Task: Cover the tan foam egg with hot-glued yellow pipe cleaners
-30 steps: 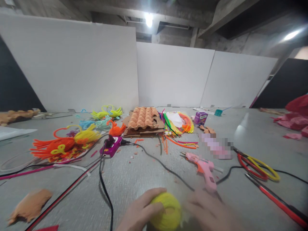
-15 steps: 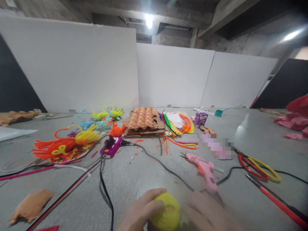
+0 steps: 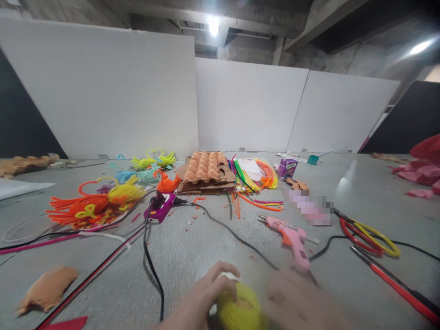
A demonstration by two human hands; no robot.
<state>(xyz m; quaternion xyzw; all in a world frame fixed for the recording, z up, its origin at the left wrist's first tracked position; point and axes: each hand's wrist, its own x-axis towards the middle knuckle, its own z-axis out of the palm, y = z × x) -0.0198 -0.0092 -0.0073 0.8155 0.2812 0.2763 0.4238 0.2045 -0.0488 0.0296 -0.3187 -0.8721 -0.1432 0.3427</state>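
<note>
At the bottom of the view, my left hand [image 3: 215, 293] grips a rounded yellow wrapped piece [image 3: 245, 311]. Its ridged windings look like chenille stem, and a tan patch shows near the middle. My fingers curl over its left side and top, with a small whitish bit by the fingertips. To its right is my right hand [image 3: 295, 300], smeared by motion and close against the piece. What its fingers do cannot be made out. Just beyond that hand lies a pink hot glue gun [image 3: 290, 238], its nozzle pointing left and away.
A purple power strip [image 3: 160, 208] with cords lies ahead. Egg cartons [image 3: 206, 167] are stacked behind, beside colourful chenille stems [image 3: 264, 174]. Finished-looking orange and yellow figures [image 3: 92, 208] sit left. Red-and-yellow-handled scissors [image 3: 364, 236] and red-handled pliers [image 3: 395, 284] lie right. A torn carton piece [image 3: 50, 288] is front left.
The yellow piece has shifted slightly right and nearer, turning a little. My left fingers have lifted and arched over its top. My right hand keeps moving in a blur beside it.
</note>
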